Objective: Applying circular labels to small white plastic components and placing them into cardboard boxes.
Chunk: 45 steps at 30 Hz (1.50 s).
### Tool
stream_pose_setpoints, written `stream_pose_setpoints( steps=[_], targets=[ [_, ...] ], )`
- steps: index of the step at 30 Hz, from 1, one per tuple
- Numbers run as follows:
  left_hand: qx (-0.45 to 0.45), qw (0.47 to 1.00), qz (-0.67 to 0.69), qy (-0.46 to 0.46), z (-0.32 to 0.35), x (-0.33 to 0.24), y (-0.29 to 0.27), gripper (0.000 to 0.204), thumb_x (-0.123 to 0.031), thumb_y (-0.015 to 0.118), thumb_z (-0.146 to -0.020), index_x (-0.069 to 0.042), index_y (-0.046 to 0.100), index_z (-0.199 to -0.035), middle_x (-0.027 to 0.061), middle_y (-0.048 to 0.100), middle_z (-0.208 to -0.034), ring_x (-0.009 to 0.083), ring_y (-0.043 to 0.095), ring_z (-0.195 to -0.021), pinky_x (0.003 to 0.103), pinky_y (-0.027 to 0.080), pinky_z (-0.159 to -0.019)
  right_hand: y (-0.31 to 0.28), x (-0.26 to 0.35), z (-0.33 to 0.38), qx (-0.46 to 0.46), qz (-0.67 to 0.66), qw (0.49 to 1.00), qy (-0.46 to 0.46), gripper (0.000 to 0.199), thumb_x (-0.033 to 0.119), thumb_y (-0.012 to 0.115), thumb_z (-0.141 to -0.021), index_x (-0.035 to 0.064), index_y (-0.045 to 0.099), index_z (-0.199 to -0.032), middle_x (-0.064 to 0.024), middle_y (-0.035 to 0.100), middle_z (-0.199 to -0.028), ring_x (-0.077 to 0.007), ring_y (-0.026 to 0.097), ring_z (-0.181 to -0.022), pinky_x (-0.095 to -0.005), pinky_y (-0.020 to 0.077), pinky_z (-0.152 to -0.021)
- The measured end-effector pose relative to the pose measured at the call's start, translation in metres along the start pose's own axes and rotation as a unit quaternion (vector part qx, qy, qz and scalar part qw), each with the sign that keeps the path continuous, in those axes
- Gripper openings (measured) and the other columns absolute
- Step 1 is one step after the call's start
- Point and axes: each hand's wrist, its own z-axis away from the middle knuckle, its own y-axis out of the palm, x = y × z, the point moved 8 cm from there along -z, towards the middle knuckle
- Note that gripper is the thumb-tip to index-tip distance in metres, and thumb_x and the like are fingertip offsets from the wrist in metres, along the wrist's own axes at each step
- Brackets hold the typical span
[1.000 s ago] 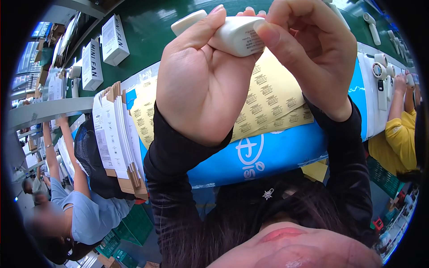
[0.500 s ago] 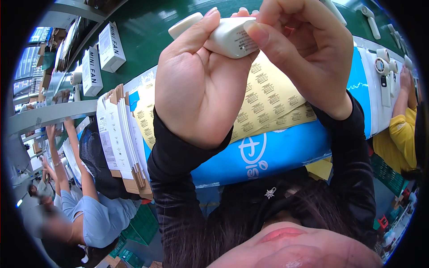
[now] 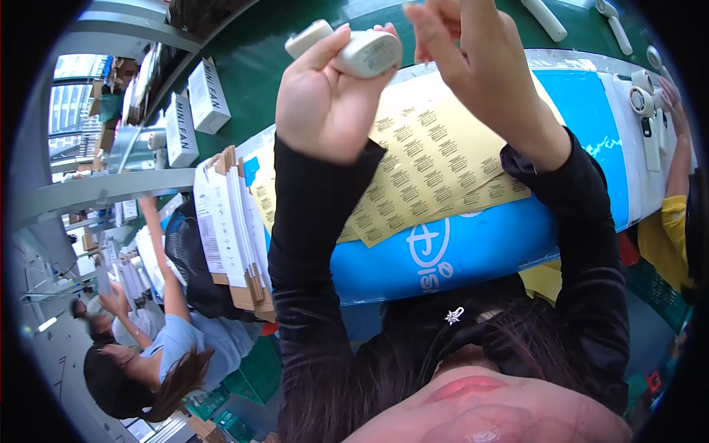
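My left hand (image 3: 325, 103) is closed round a white handheld fan (image 3: 373, 55), thumb across it. Small dark print shows on the rounded end facing right; the palm and fingers hide part of the fan. To the right and apart from it, my right hand (image 3: 480, 59) is raised with its fingers loosely spread. I see nothing in that hand, though the top edge cuts off some fingers. Below both hands lie overlapping cream sheets of printed labels (image 3: 421, 170), on a blue-and-white plastic-wrapped pad (image 3: 487, 240).
Two white boxes (image 3: 209, 96) stand on the green table (image 3: 255, 70) at the left. Folded cartons (image 3: 229, 229) are stacked beside the pad. More handheld fans (image 3: 650, 122) lie at the right, near a person in yellow (image 3: 661, 229). Another person in light blue (image 3: 192, 347) works at the left.
My right hand has come off the fan's printed end and moved up. My left hand still holds the fan, now farther from me. The person at the left has shifted posture.
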Motion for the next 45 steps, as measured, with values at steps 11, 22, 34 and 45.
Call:
stream_pose_setpoints(
  steps=[11,22,34,45],
  targets=[
    [-0.167,0.433,-0.865,0.19,-0.137,-0.076,-0.08,0.046,-0.026,0.052,-0.086,-0.009,0.035,-0.125,0.0206,0.049,-0.106,0.0317,0.054,-0.093,0.041,0.043,-0.088,-0.101,-0.022,0.002,-0.159,0.15,0.975,0.037,0.032,0.007,0.061,-0.079,0.0064,0.048,-0.108,-0.0013,0.048,-0.059,-0.0084,0.042,-0.048,-0.0161,0.0327,-0.047],
    [0.095,0.365,-0.921,0.092,-0.184,0.122,-0.004,0.043,-0.051,0.046,-0.086,-0.022,0.048,-0.117,0.0153,0.058,-0.098,0.0295,0.061,-0.085,0.038,0.047,-0.084,-0.158,-0.029,0.008,-0.233,0.119,0.962,0.077,0.023,0.008,0.061,-0.079,0.0085,0.054,-0.101,-0.0004,0.049,-0.058,-0.0075,0.042,-0.047,-0.016,0.034,-0.046],
    [-0.05,0.995,-0.076,-0.039,-0.103,0.046,-0.035,0.033,-0.006,0.055,-0.083,0.0,0.041,-0.112,0.0189,0.053,-0.097,0.0296,0.056,-0.085,0.038,0.048,-0.079,-0.151,-0.007,0.001,-0.216,0.044,0.975,0.014,0.007,0.009,0.061,-0.079,0.0071,0.06,-0.086,-0.0026,0.053,-0.063,-0.0108,0.045,-0.051,-0.0187,0.0372,-0.046],
    [0.119,0.931,-0.342,0.035,-0.007,0.063,-0.053,0.043,-0.008,0.061,-0.082,-0.005,0.034,-0.115,0.0154,0.053,-0.096,0.0274,0.059,-0.081,0.035,0.052,-0.072,-0.014,-0.045,0.089,0.168,0.086,0.982,-0.004,0.016,0.004,0.067,-0.075,0.0061,0.058,-0.088,-0.0037,0.055,-0.082,-0.0137,0.052,-0.067,-0.0231,0.0471,-0.062]
  ],
)
